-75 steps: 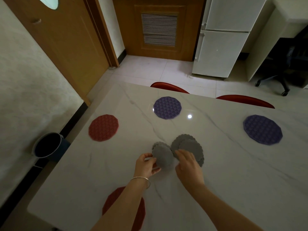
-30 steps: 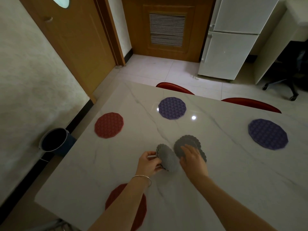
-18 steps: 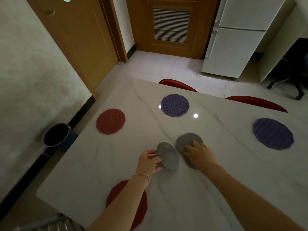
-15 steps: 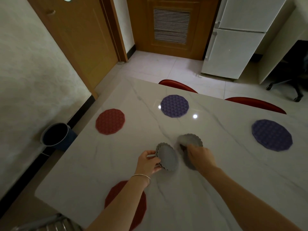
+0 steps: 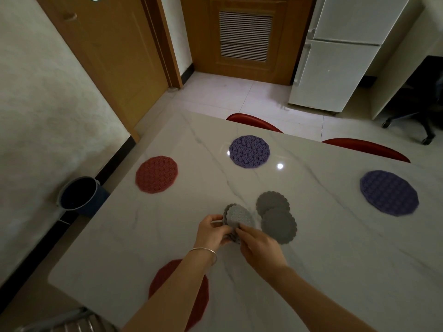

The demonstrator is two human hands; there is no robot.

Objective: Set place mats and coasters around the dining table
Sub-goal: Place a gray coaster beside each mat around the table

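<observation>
On the white marble table (image 5: 335,248) lie a red place mat (image 5: 156,174) at the left, another red mat (image 5: 199,305) at the near edge under my left forearm, and two purple mats (image 5: 249,151) (image 5: 389,192) on the far side. My left hand (image 5: 212,232) grips a small stack of grey scalloped coasters (image 5: 239,218) held on edge. My right hand (image 5: 257,244) pinches the front coaster of that stack. Two more grey coasters (image 5: 272,202) (image 5: 279,225) lie flat and overlapping just to the right of the stack.
Two red chair backs (image 5: 254,122) (image 5: 364,148) stand at the table's far edge. A dark bin (image 5: 79,196) sits on the floor by the left wall. A white fridge (image 5: 340,56), a wooden door (image 5: 107,56) and an office chair (image 5: 422,116) stand beyond.
My right hand left the coasters lying on the table and came back left to the stack in my left hand. Two coasters now lie uncovered on the table.
</observation>
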